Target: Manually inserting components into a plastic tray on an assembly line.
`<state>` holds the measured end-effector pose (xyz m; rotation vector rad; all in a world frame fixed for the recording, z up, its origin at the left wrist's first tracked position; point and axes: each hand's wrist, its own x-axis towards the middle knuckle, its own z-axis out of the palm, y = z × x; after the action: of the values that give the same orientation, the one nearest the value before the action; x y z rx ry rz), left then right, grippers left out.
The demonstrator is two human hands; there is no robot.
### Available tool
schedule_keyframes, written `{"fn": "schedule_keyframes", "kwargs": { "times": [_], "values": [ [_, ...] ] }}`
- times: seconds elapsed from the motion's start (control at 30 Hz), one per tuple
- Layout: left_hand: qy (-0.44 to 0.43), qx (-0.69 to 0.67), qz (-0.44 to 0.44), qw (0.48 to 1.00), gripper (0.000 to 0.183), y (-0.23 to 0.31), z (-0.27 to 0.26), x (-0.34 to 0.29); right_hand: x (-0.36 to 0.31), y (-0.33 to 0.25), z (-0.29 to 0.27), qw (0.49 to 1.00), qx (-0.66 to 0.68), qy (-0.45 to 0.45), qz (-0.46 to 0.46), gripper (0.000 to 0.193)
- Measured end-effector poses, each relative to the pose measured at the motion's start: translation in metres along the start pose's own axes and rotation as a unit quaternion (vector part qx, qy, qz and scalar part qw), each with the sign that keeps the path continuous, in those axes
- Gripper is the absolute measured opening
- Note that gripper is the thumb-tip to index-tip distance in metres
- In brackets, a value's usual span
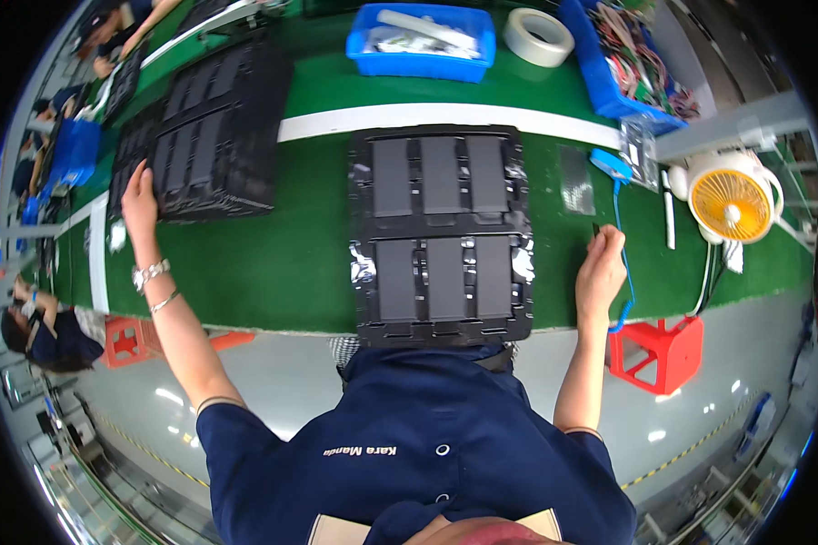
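In front of me a black plastic tray [361, 227] lies on the green mat, with several flat dark grey rectangular pieces [441, 175] set in its two rows of pockets. My left hand [139, 202] reaches to the left, fingers stretched, against the side of a stack of similar black trays [262, 145]. That stack's top tray also carries grey pieces. My right hand [600, 268] is pinched closed over the mat to the right of the near tray. A small dark tip [596, 231] shows at its fingertips, too little to name.
At the back stand a blue bin [420, 68] of small parts, a tape roll [539, 38] and a blue bin of wires [609, 77]. A yellow-and-white fan [730, 204] and a coiled blue cord [623, 254] are on the right. Red stools [656, 354] stand below; co-workers sit at left.
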<state>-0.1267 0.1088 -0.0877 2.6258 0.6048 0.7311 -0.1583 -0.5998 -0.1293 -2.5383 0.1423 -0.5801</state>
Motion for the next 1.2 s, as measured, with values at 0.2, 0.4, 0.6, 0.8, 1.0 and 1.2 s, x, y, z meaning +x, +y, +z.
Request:
{"fn": "schedule_keyframes", "kwargs": {
  "times": [0.2, 0.4, 0.6, 0.8, 1.0, 1.2],
  "values": [
    [0.188, 0.083, 0.178, 0.962, 0.035, 0.134, -0.007, -0.051, 0.06, 0.015, -0.025, 0.986, -0.086, -0.046, -0.136, 0.03],
    [-0.026, -0.109, 0.33, 0.937, 0.031, 0.286, 0.019, -0.16, 0.123, 0.02, 0.007, 0.964, -0.045, -0.131, -0.226, 0.046],
    [-0.179, -0.253, 0.311, 0.899, 0.026, 0.331, 0.038, -0.169, 0.133, 0.031, 0.025, 0.963, -0.093, -0.124, -0.22, 0.039],
    [-0.367, -0.408, 0.149, 0.822, 0.033, 0.342, 0.036, -0.167, 0.118, -0.028, -0.012, 0.974, 0.069, -0.072, -0.202, 0.034],
    [-0.485, -0.565, 0.066, 0.664, 0.075, 0.339, 0.051, -0.185, 0.057, -0.13, -0.011, 0.927, 0.051, -0.098, -0.359, 0.044],
    [-0.468, -0.581, -0.073, 0.662, 0.032, 0.326, 0.057, -0.179, 0.053, -0.166, 0.014, 0.909, 0.057, -0.176, -0.375, 0.064]
  ]
}}
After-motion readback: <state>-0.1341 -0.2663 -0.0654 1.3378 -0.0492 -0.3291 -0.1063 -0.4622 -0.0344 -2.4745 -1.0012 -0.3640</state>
